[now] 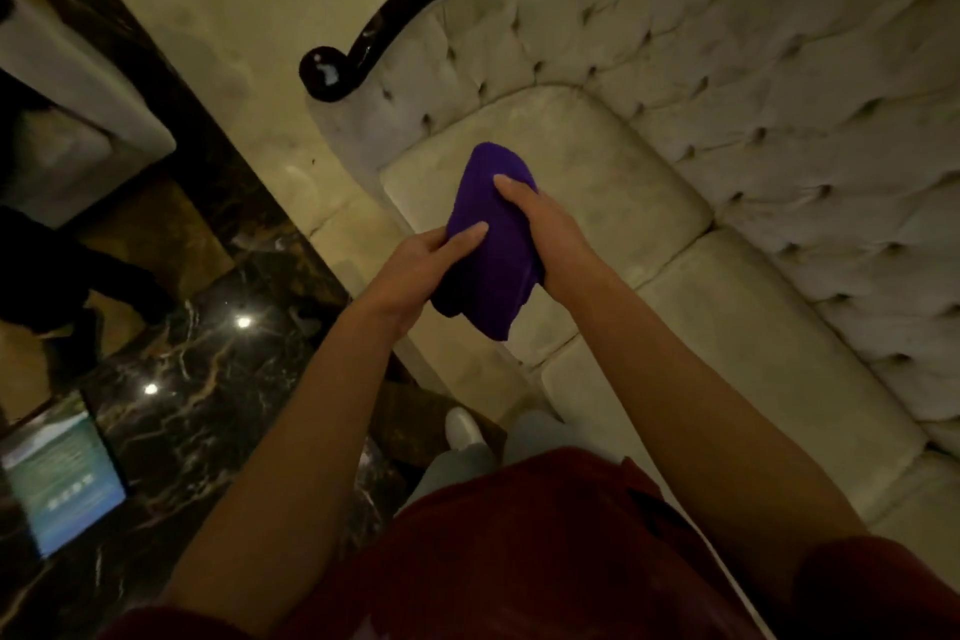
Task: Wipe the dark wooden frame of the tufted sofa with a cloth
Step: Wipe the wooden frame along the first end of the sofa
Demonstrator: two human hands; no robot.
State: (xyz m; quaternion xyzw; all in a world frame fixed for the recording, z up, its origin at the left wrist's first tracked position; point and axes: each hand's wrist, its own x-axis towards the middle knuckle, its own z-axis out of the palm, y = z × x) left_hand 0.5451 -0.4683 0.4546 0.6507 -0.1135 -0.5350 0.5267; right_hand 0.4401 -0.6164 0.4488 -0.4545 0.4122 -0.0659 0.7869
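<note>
Cloth (pixel 493 244), purple and bunched into a soft wad, is held up between both hands above the pale seat cushion (pixel 545 172) at the sofa's left end, well apart from the dark wooden frame (pixel 415 0). At the far left a second pale upholstered seat (pixel 78 83) stands on the floor, with a dark trouser leg and shoe (pixel 62 286) of another person below it. A glossy band of dark veined marble floor (pixel 182 369) runs diagonally there, catching two bright ceiling-light reflections, and a lit screen (pixel 62 473) lies near the lower left corner. Beside it, lighter cream marble (pixel 234 16) spreads up to the sofa. The left hand (pixel 415 265) grips the lower left side of the cloth, thumb laid across its front and fingers (pixel 462 237) curled round it. The right hand (pixel 545 229) holds the cloth's right edge, its fingers tucked behind the fabric and the thumb pressing on top. Above the hands, the frame curves along the top of the armrest and ends in a shiny scroll (pixel 327 73). To the right, the tufted sofa (pixel 779 120) back shows deep buttoned diamonds. A red shirt (pixel 519 561), grey trousers and a white shoe (pixel 462 426) fill the bottom.
</note>
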